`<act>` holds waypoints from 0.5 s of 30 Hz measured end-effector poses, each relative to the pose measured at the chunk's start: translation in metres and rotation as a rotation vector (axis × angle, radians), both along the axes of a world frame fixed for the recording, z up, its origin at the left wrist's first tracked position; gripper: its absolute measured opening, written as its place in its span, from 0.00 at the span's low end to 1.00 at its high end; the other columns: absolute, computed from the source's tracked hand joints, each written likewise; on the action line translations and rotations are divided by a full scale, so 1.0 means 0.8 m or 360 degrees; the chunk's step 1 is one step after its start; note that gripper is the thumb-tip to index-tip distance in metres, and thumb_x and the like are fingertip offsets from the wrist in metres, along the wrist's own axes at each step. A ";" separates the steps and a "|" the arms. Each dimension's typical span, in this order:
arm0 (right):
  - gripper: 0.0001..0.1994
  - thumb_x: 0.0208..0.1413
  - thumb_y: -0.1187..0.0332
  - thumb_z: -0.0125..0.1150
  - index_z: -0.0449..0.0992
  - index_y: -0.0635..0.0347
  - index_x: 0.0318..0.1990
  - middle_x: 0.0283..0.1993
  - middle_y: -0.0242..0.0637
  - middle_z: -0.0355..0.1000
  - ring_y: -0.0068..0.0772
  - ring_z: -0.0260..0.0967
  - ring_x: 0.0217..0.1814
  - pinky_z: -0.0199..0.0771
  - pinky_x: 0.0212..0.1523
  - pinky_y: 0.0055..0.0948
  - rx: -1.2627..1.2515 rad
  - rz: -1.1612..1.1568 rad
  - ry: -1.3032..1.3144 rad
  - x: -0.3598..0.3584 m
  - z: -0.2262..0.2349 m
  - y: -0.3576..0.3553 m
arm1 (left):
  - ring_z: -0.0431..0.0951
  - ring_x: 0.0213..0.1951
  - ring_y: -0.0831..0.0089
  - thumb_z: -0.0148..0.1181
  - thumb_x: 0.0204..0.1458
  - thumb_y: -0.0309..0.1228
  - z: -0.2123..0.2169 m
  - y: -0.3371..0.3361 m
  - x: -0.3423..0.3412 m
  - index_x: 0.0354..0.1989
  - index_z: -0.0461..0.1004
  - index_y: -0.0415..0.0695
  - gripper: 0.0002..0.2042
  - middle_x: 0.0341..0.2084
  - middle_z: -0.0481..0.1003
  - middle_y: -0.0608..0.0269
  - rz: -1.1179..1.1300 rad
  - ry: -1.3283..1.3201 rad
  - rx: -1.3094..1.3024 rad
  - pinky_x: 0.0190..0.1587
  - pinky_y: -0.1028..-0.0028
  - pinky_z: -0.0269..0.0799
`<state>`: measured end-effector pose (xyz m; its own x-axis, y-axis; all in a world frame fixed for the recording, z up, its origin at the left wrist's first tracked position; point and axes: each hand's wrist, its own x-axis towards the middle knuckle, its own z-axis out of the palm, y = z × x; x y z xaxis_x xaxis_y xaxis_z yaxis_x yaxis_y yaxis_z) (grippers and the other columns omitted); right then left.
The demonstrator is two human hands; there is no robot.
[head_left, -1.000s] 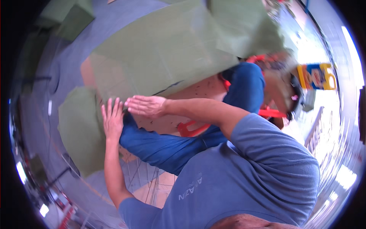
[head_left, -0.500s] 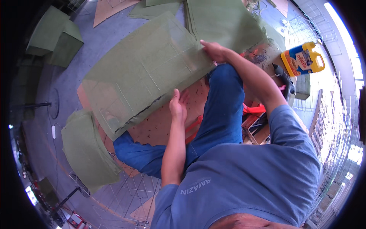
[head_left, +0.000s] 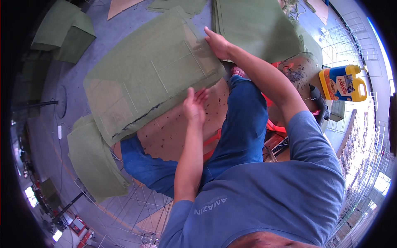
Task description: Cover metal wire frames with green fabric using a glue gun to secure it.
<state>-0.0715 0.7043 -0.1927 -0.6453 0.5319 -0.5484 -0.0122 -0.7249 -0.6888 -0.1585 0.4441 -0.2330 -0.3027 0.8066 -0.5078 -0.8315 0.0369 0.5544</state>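
In front of me a green fabric-covered wire frame (head_left: 140, 68), box-like, lies tilted across my lap area, its wire grid showing through the thin cloth. A dark, ragged seam line (head_left: 136, 120) runs along its near edge. My right hand (head_left: 218, 44) rests flat against the frame's right end, thumb raised and the other fingers partly hidden. Just below the near edge, my left hand (head_left: 195, 106) is held open with its fingers spread; the fingertips are close to the cloth, and I cannot tell whether they touch.
A brown board (head_left: 165, 140) littered with dark scraps lies beneath. Green sheets are piled at the left (head_left: 93, 159) and at the far side (head_left: 256, 29). To the right stand a yellow jug (head_left: 343, 82) and a black tool with a nozzle (head_left: 318, 101). Two green boxes (head_left: 62, 31) sit far left.
The covered frame has shifted slightly up and left, and my right hand has moved left with its end. My left hand stays near the lower edge. The whole view has turned a little.
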 end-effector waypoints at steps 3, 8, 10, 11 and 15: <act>0.41 0.66 0.35 0.32 0.68 0.69 0.61 0.56 0.47 0.73 0.42 0.70 0.58 0.68 0.62 0.42 0.0007 -0.0014 -0.0016 -0.048 0.021 -0.012 | 0.83 0.36 0.63 0.60 0.61 0.44 0.017 0.034 0.033 0.42 0.74 0.35 0.20 0.36 0.81 0.49 0.0064 -0.0062 0.0002 0.38 0.70 0.77; 0.37 0.66 0.37 0.38 0.73 0.67 0.56 0.48 0.43 0.77 0.39 0.74 0.50 0.73 0.55 0.39 -0.0128 -0.0141 0.0035 -0.057 0.014 -0.004 | 0.80 0.31 0.67 0.61 0.60 0.45 0.007 0.061 0.048 0.41 0.75 0.38 0.19 0.30 0.81 0.54 0.0007 -0.0061 -0.0261 0.35 0.71 0.74; 0.33 0.66 0.39 0.42 0.76 0.65 0.51 0.44 0.41 0.78 0.36 0.75 0.43 0.76 0.49 0.37 -0.0022 -0.0217 -0.0067 -0.054 -0.004 0.005 | 0.77 0.24 0.73 0.63 0.58 0.45 0.005 0.063 0.056 0.35 0.77 0.39 0.17 0.23 0.80 0.59 0.0029 0.0156 -0.0201 0.29 0.74 0.70; 0.33 0.66 0.39 0.42 0.76 0.65 0.51 0.44 0.41 0.78 0.36 0.75 0.43 0.76 0.49 0.37 -0.0026 -0.0227 -0.0072 -0.056 -0.010 0.008 | 0.77 0.24 0.73 0.63 0.58 0.45 0.002 0.061 0.056 0.35 0.77 0.39 0.17 0.23 0.80 0.59 0.0018 0.0152 -0.0204 0.29 0.74 0.70; 0.31 0.66 0.41 0.44 0.77 0.64 0.47 0.40 0.39 0.78 0.34 0.75 0.37 0.77 0.42 0.34 -0.0001 -0.0255 -0.0131 -0.062 -0.032 0.021 | 0.76 0.25 0.72 0.63 0.59 0.42 -0.007 0.054 0.063 0.32 0.78 0.38 0.16 0.24 0.79 0.57 -0.0028 0.0254 -0.0098 0.31 0.74 0.69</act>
